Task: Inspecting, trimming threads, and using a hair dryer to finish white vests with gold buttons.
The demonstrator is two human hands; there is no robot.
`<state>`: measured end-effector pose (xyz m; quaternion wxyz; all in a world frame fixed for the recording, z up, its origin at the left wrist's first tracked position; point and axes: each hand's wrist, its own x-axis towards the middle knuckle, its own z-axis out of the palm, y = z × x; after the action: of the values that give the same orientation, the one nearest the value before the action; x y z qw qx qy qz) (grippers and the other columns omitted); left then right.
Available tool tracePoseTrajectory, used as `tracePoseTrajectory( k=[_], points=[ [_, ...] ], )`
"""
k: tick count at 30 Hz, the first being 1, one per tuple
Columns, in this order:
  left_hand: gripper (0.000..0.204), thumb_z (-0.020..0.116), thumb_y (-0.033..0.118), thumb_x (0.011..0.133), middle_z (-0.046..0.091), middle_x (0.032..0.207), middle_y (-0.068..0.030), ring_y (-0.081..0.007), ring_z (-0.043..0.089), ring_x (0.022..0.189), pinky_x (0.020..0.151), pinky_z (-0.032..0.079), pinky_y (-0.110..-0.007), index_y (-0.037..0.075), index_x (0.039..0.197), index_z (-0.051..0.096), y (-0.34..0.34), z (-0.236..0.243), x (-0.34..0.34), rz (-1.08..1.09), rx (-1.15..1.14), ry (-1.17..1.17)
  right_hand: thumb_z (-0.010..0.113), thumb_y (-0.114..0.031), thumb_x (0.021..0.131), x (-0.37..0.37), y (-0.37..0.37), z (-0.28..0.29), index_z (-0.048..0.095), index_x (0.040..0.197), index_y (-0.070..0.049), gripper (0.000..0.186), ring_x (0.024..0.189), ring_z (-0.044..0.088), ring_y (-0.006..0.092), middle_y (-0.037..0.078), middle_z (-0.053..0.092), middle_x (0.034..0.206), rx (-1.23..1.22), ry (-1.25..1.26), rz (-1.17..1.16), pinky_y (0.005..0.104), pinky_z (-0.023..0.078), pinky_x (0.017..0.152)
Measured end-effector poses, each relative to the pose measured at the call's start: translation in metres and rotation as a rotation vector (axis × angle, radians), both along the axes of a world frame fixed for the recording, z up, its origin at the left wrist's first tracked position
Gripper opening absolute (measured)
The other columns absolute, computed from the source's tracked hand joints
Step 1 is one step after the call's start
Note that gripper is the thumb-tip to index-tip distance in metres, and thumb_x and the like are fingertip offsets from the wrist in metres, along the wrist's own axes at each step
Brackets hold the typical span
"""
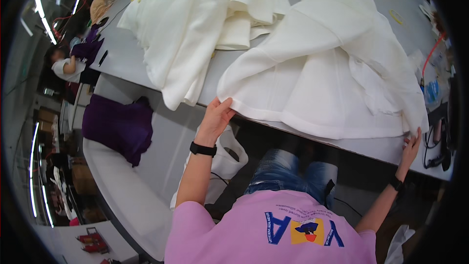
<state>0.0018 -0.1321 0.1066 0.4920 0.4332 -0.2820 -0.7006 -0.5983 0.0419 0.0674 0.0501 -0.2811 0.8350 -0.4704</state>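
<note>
A white flared garment (317, 93) of thick cloth, perhaps a dress or skirt, lies spread on the grey table (122, 44). Its wide hem runs along the near table edge. My left hand (215, 120) pinches the hem's left end between thumb and fingers. At the far right end of that hem, my right hand (411, 149) has its fingers closed on the cloth. Folds cover part of the garment's middle, and an inner layer shows on the right. Beyond my left hand lies a second white garment (181, 29) with gold-coloured buttons, heaped in folds.
A yellow ring (396, 17) lies at the table's far right, with plastic bags (432, 90) and dark cords nearby. A black pen-like item (103, 58) rests at the left. Purple cloth (119, 127) hangs in a pale trough below the table. Another person (68, 67) works at far left.
</note>
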Motion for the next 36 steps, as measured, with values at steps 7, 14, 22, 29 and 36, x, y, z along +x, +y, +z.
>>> tracePoseTrajectory(
  k=[7,14,22,29,36],
  points=[
    [0.02,0.059,0.017,0.092,0.064,0.103,-0.008,-0.0193,0.062,0.095,0.083,0.054,-0.037,0.002,0.105,0.058,0.009,0.004,-0.023,-0.212,0.196,-0.138,0.055,-0.016,0.094,0.033,-0.021,0.027,0.062,0.117,-0.008,0.026,0.054,0.037,0.0022,-0.007,0.048,0.067,-0.184,-0.154,0.045,0.0186,0.026,0.047],
    [0.025,0.049,0.015,0.097,0.062,0.112,-0.0115,-0.0181,0.061,0.102,0.091,0.051,-0.033,-0.003,0.113,0.053,-0.053,0.01,0.075,0.16,-0.243,0.252,0.057,-0.02,0.094,0.004,-0.008,0.078,0.063,0.112,-0.003,0.025,0.071,0.053,0.0029,-0.002,0.061,0.089,-0.485,-0.114,0.093,0.0168,0.035,0.053],
    [0.042,0.047,0.021,0.097,0.042,0.136,-0.0176,-0.0257,0.041,0.127,0.106,0.032,-0.036,-0.003,0.132,0.041,-0.08,0.05,0.046,0.812,-0.178,-0.529,0.061,-0.011,0.091,-0.021,-0.014,0.072,0.061,0.115,-0.002,0.026,0.079,0.063,0.0103,0.005,0.065,0.105,-0.627,-0.305,0.091,0.0225,0.053,0.068],
    [0.03,0.067,0.004,0.079,0.053,0.13,-0.0122,-0.0293,0.042,0.128,0.107,0.03,-0.039,0.006,0.108,0.064,0.01,0.044,-0.134,-0.174,-0.977,-1.057,0.058,-0.01,0.092,-0.02,-0.012,0.067,0.06,0.115,0.0,0.025,0.082,0.065,0.014,0.007,0.064,0.106,-0.615,-0.356,0.048,0.0253,0.056,0.071],
    [0.033,0.066,-0.003,0.073,0.056,0.125,-0.0104,-0.0351,0.043,0.126,0.1,0.038,-0.044,0.007,0.105,0.064,0.034,0.027,-0.253,-0.537,-1.222,-0.792,0.058,-0.011,0.092,-0.004,-0.025,0.087,0.062,0.113,-0.003,0.022,0.082,0.064,0.0129,0.005,0.065,0.105,-0.608,-0.329,0.094,0.0255,0.056,0.069]
  ],
)
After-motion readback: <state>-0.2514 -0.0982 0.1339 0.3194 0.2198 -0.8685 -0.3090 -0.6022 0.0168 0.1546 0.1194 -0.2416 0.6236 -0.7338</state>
